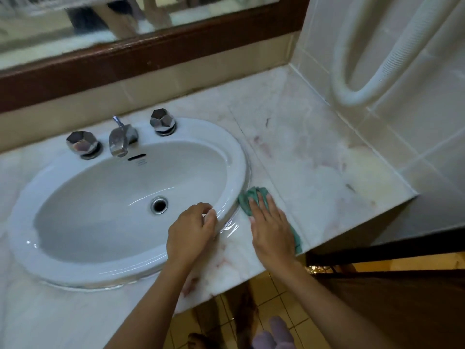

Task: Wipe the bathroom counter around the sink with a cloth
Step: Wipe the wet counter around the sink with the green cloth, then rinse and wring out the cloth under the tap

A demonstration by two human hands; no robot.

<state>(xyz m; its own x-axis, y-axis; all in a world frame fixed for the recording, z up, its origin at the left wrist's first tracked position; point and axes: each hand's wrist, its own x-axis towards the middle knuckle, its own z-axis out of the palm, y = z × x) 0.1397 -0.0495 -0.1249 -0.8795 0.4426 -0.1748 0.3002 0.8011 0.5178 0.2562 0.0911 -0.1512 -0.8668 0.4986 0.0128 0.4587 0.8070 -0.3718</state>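
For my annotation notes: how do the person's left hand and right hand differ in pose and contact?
The left hand has loosely curled fingers; the right hand has straight ones. The left hand rests on the rim of the white oval ceramic sink, holding nothing; the right hand presses a crumpled green cloth onto the pale marble counter. Both are bare.

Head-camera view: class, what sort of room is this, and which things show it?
Most likely a bathroom: an oval white ceramic sink with faceted chrome taps, set in a pale marble counter, below a dark wood-framed mirror, with cream tiled walls.
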